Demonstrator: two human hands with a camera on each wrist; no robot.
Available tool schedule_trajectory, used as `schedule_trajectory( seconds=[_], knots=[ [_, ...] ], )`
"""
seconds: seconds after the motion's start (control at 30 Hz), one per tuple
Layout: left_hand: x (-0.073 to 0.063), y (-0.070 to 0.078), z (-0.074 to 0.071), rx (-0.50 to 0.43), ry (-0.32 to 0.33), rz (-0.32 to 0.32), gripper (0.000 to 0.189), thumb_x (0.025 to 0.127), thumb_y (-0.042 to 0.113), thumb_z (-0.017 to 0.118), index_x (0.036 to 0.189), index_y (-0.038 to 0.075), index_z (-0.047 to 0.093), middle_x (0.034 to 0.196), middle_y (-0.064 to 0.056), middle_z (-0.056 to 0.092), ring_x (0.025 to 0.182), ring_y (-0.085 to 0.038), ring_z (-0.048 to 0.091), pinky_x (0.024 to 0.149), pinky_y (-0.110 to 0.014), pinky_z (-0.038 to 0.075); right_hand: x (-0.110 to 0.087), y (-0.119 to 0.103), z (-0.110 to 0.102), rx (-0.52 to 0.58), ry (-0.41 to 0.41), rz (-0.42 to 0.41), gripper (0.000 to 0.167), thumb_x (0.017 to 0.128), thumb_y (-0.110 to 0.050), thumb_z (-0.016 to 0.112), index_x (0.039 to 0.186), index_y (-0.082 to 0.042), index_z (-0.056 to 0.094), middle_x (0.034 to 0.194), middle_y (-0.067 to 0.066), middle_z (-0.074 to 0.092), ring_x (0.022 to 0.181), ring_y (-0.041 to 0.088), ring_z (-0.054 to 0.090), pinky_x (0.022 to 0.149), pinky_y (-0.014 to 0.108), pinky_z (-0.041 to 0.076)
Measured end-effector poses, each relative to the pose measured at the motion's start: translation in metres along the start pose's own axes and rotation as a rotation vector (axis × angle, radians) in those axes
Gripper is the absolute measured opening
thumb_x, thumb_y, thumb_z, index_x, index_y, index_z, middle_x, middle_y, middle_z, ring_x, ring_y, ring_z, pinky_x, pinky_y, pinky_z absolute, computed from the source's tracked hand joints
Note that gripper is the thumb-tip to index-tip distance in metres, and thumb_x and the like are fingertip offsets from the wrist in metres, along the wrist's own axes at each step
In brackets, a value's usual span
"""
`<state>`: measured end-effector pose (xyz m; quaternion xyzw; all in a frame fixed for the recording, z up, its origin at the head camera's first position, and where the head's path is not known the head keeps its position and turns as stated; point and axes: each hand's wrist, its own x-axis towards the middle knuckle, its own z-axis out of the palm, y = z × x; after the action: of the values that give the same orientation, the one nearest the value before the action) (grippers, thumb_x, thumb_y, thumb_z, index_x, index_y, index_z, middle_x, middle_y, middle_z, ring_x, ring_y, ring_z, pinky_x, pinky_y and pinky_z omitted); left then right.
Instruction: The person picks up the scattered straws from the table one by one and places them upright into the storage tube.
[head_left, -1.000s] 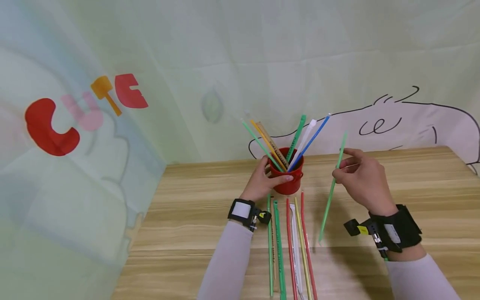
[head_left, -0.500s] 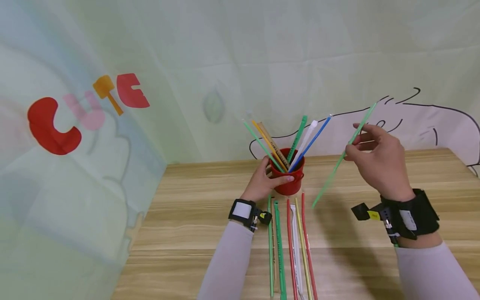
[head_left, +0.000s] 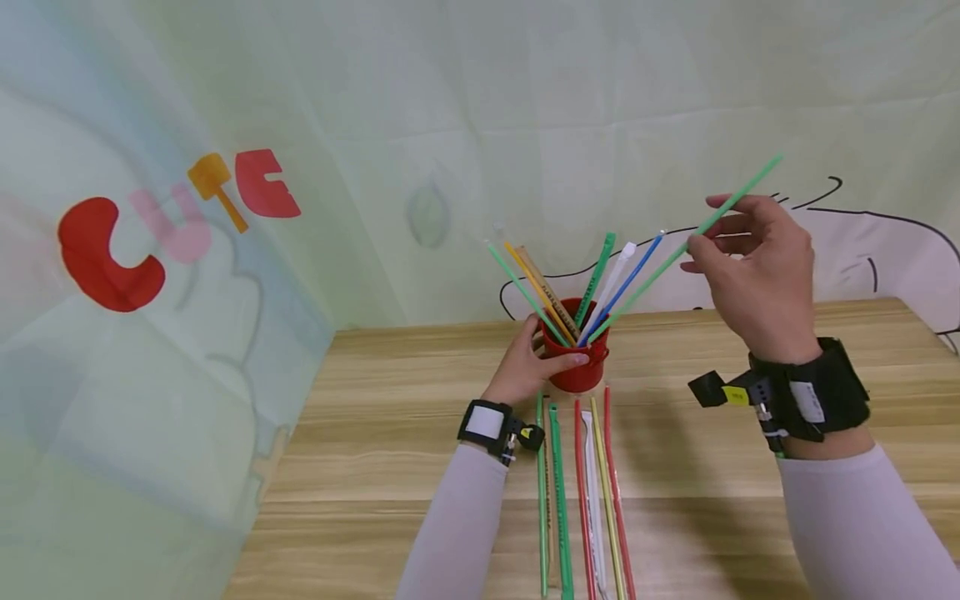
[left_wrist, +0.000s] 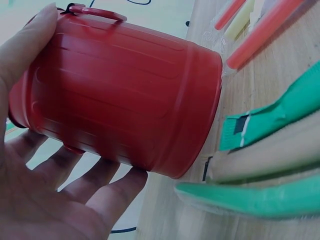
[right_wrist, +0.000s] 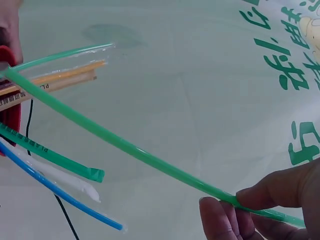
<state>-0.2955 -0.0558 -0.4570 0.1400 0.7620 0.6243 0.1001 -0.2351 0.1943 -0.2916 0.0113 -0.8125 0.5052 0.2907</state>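
Note:
My left hand [head_left: 517,362] grips the side of a small red bucket [head_left: 576,377] on the table, thumb at the front near the rim and the fingers around the other side. Several straws lean out of its mouth, among them a blue straw [right_wrist: 75,202], a green-wrapped straw [right_wrist: 55,155] and an orange straw [head_left: 528,277]. Above and right of the bucket, my right hand [head_left: 765,271] pinches a light green straw [right_wrist: 145,156] near its upper end between thumb and fingers. The straw slants down to the left, its lower end at the bucket's mouth among the other straws.
In front of the bucket lies a row of straws on the wooden table [head_left: 390,433], including a green-wrapped straw [head_left: 559,500], a white straw [head_left: 592,500] and a red straw [head_left: 617,500]. A printed cloth backdrop [head_left: 420,125] stands behind and to the left.
My right hand has risen with the light green straw, which has tilted from nearly upright to a slant. Its lower end has moved left to the bucket's mouth. My left hand stays put.

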Motion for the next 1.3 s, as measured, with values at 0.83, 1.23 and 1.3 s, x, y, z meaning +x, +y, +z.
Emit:
schedule_trajectory(
  seconds=[0.83, 1.23, 1.3],
  knots=[
    [-0.001, 0.001, 0.002, 0.033, 0.009, 0.007, 0.074, 0.088, 0.037, 0.084, 0.148, 0.041, 0.041, 0.153, 0.002, 0.048, 0.145, -0.035, 0.045, 0.107, -0.052, 0.052, -0.027, 0.059, 0.076, -0.087, -0.202, 0.149, 0.034, 0.1, -0.012, 0.066, 0.127, 0.007, 0.058, 0.113, 0.025, 0.068, 0.102, 0.039, 0.069, 0.075, 0.029, 0.054],
    [0.0, 0.0, 0.002, 0.053, 0.014, 0.009, 0.075, 0.088, 0.038, 0.084, 0.149, 0.042, 0.041, 0.153, 0.004, 0.048, 0.143, -0.033, 0.047, 0.104, -0.05, 0.055, -0.036, 0.074, 0.07, 0.05, -0.302, 0.303, 0.074, 0.098, -0.039, 0.07, 0.153, -0.001, 0.039, 0.141, 0.023, 0.058, 0.127, 0.039, 0.058, 0.099, 0.047, 0.056],
    [0.001, 0.0, 0.003, 0.056, 0.018, 0.008, 0.074, 0.088, 0.037, 0.084, 0.149, 0.042, 0.041, 0.153, 0.004, 0.048, 0.143, -0.034, 0.047, 0.104, -0.05, 0.055, -0.039, 0.077, 0.071, 0.094, -0.354, 0.319, 0.085, 0.096, -0.043, 0.072, 0.158, -0.001, 0.031, 0.148, 0.024, 0.051, 0.135, 0.04, 0.052, 0.109, 0.055, 0.05]
  ],
)
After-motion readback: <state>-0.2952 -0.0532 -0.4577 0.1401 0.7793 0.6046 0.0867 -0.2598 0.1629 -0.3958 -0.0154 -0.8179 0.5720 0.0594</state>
